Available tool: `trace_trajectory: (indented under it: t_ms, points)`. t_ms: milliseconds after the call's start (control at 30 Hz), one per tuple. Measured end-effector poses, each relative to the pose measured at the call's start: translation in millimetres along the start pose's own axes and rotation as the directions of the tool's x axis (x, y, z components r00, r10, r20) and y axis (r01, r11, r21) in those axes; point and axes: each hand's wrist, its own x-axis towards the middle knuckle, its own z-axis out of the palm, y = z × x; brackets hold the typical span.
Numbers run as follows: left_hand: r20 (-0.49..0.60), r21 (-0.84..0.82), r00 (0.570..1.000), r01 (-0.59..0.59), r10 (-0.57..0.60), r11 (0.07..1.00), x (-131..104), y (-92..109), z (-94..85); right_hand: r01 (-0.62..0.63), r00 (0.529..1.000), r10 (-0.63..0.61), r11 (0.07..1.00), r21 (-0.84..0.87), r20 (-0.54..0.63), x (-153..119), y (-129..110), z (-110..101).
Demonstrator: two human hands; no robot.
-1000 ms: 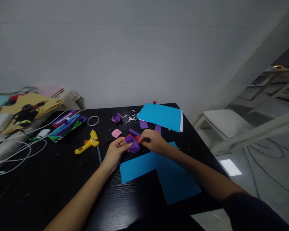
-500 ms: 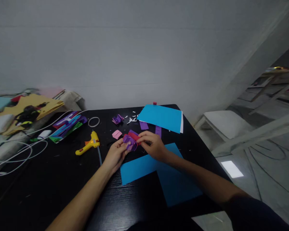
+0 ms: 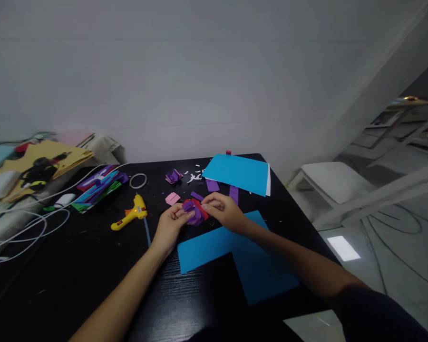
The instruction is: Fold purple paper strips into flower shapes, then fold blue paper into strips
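Note:
A purple and red paper flower [image 3: 195, 214] is held over the black table between my two hands. My left hand [image 3: 173, 222] grips its left side, thumb on the purple layers. With fingers pinched, my right hand [image 3: 224, 210] holds the red paper at the flower's right side. A blue sheet with a cut-out corner [image 3: 214, 244] lies below both hands. Just beyond the left fingers are folded pink paper pieces [image 3: 172, 198]. Farther back sits another purple folded paper piece [image 3: 173, 176]. A purple strip [image 3: 197, 195] shows just behind the held flower.
Left of my hands lies a yellow glue gun [image 3: 131, 213] with a blue-grey stick or cord. A tape ring [image 3: 138, 180], coloured paper bundle [image 3: 100, 187] and white cables are farther left. Blue sheets [image 3: 238, 173] and white scraps [image 3: 195, 176] lie behind. A white chair [image 3: 326, 183] stands right.
The flower has turned slightly in my hands, showing rounder purple layers. My right fingers have shifted a little on the red paper, and my left thumb now presses on the purple.

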Motion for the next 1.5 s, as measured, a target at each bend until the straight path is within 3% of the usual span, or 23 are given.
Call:
trace_trajectory:
  t_ms: [367,700,900,1167,1333,1500]
  points:
    - [-0.02,0.12,0.996,-0.087,0.09,0.989,0,-3,3.2,-0.225,0.972,0.21,0.96,0.164,0.102,5,9,-1]
    - [0.093,0.193,0.986,-0.156,0.141,0.969,0,-3,-0.2,-0.267,0.951,0.216,0.935,0.231,0.223,5,7,-3]
    - [0.112,0.284,0.976,-0.212,0.187,0.935,0,-1,-0.6,-0.291,0.938,0.245,0.942,0.17,0.245,6,10,-5]
    - [0.135,0.497,0.944,-0.328,0.302,0.803,-4,1,-0.3,-0.378,0.9,0.328,0.915,0.139,0.287,6,2,-8]
    - [0.125,0.553,0.921,-0.373,0.369,0.745,-6,-1,-1.1,-0.359,0.904,0.305,0.922,0.143,0.3,6,3,-10]
    - [0.17,0.646,0.874,-0.448,0.456,0.618,-8,-1,-2.0,-0.382,0.9,0.324,0.909,0.168,0.29,7,9,-7]
